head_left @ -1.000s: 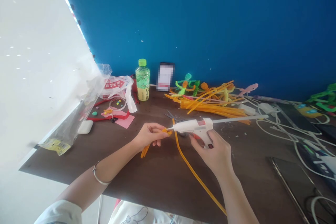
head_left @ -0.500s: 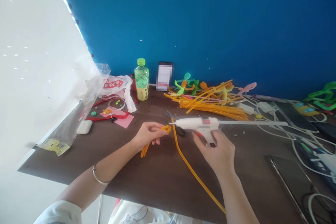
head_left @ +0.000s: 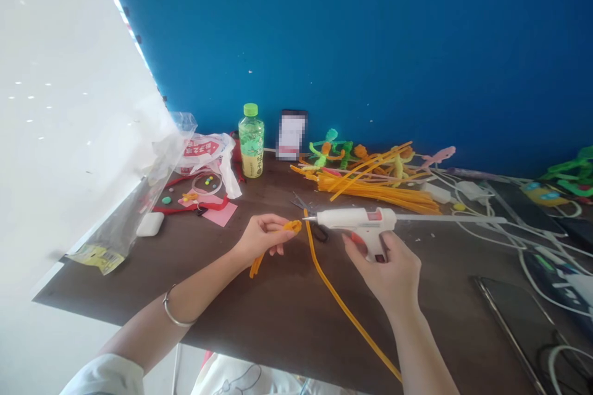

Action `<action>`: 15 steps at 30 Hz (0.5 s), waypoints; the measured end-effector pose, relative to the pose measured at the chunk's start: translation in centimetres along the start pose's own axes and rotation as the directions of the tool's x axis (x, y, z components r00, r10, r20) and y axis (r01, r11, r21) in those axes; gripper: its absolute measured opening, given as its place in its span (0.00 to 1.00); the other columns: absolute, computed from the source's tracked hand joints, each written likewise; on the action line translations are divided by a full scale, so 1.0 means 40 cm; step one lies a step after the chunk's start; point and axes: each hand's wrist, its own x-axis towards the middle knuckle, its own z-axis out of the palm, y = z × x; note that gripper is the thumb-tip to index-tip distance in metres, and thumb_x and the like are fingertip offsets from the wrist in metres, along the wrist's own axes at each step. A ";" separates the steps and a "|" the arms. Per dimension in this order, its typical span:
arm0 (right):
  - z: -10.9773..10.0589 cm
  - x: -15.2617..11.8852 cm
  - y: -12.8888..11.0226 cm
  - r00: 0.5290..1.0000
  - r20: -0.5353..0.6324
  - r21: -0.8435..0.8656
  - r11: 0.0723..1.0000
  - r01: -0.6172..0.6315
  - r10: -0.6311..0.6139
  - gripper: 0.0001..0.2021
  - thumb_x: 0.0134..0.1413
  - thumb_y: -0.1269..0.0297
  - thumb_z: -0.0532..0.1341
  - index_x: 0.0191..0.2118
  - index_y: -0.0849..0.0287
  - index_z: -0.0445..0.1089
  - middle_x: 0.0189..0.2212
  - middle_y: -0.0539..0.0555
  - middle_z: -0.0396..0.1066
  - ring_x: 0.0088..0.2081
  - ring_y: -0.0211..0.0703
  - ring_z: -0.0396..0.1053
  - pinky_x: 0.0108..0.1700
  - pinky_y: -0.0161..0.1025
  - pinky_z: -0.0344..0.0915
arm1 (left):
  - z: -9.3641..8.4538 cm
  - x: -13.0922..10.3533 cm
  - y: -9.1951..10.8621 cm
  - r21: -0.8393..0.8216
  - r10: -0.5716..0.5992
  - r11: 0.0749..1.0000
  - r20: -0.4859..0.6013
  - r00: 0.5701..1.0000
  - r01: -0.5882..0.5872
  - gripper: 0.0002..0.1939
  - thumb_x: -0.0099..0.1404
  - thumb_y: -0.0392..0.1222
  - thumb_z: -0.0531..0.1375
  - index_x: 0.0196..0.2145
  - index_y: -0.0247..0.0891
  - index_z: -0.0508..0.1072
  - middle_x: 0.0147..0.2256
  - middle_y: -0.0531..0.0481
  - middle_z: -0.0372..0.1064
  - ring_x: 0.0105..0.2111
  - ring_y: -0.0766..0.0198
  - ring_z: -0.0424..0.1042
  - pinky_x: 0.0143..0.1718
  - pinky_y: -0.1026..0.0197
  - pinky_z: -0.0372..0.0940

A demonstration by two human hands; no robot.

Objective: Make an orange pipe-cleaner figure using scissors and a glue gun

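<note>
Pinched between the thumb and fingers of my left hand (head_left: 265, 237) is a coiled orange pipe cleaner piece (head_left: 293, 226), its loose ends hanging below the palm. My right hand (head_left: 391, 268) is wrapped round the handle of a white hot glue gun (head_left: 356, 220), with a long glue stick (head_left: 445, 218) sticking out of its back. The gun's metal nozzle points left, a short way from the orange coil. One long orange pipe cleaner (head_left: 343, 305) runs from beneath the nozzle down to the table's front edge. Partly hidden behind the gun lie dark-handled scissors (head_left: 319, 233).
Behind the gun lies a bundle of orange pipe cleaners (head_left: 380, 188) with fuzzy figures. A green-capped bottle (head_left: 251, 142) and a propped phone (head_left: 291, 136) stand by the blue wall. White cables (head_left: 486, 231) and another phone (head_left: 509, 327) are at right; plastic packaging (head_left: 139, 216) at left.
My right hand has drawn the glue gun slightly to the right, away from the orange coil. My left hand stays nearly in place, with the coil turned a little.
</note>
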 end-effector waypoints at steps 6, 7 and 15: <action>0.009 -0.005 -0.012 0.996 0.044 0.028 0.997 0.073 -0.074 0.15 0.40 0.60 0.64 0.18 0.58 0.56 0.15 0.45 0.56 0.16 0.30 0.50 0.17 0.30 0.49 | 0.001 -0.003 0.001 -0.012 0.004 1.000 0.009 1.000 -0.004 0.19 0.43 0.46 0.67 0.31 0.32 0.71 0.18 0.53 0.69 0.12 0.72 0.63 0.10 0.71 0.54; 0.010 -0.006 -0.013 0.995 0.046 0.031 0.996 0.082 -0.083 0.15 0.40 0.60 0.64 0.18 0.58 0.56 0.15 0.45 0.57 0.16 0.30 0.51 0.17 0.30 0.50 | 0.001 -0.003 0.001 -0.016 0.006 1.000 0.012 1.000 -0.006 0.19 0.43 0.46 0.67 0.31 0.32 0.71 0.18 0.53 0.70 0.12 0.72 0.63 0.10 0.71 0.54; 0.017 -0.008 -0.011 0.989 0.017 0.010 0.989 0.150 -0.150 0.15 0.43 0.61 0.63 0.18 0.58 0.56 0.15 0.45 0.57 0.16 0.31 0.53 0.18 0.30 0.52 | 0.002 -0.001 -0.003 -0.035 0.010 0.999 0.022 1.000 -0.009 0.18 0.43 0.45 0.67 0.31 0.32 0.72 0.18 0.53 0.70 0.12 0.73 0.63 0.10 0.72 0.54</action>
